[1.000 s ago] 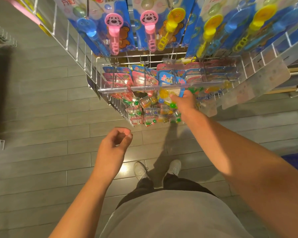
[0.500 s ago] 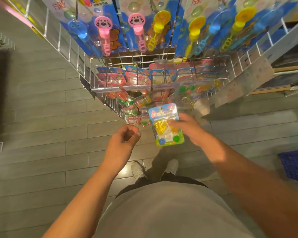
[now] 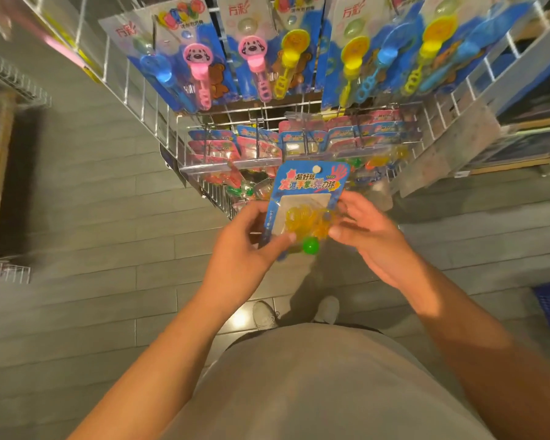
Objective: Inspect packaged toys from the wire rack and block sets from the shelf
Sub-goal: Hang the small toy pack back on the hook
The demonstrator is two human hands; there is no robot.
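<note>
**Toy pack held up in front of the wire rack**

Wire rack [image 3: 204,144] fills the upper frame, white grid, hung with rows of carded toys. Top row: blue cards with bubble wands [image 3: 197,77] in pink, yellow and blue. Lower row: smaller packs [image 3: 302,138] on hooks behind a clear rail, more of them heaped in the basket beneath. Grey plank floor [image 3: 92,217] below; two light shoes [image 3: 265,314] visible past a grey shirt [image 3: 315,385].

Toy pack [image 3: 308,198] sits between both hands, in the air just in front of the lower row, tilted slightly, face toward the camera. Blue card, red and yellow printed lettering across the top, a round hang hole, a drawn hand at the upper right corner. Clear blister on a white panel holds a translucent yellow piece; a green ball [image 3: 310,246] at the bottom.

Left hand [image 3: 245,249] grips the pack's lower left edge, thumb on the front. Right hand [image 3: 369,236] holds the right edge, thumb across the blister, fingers behind.
</note>
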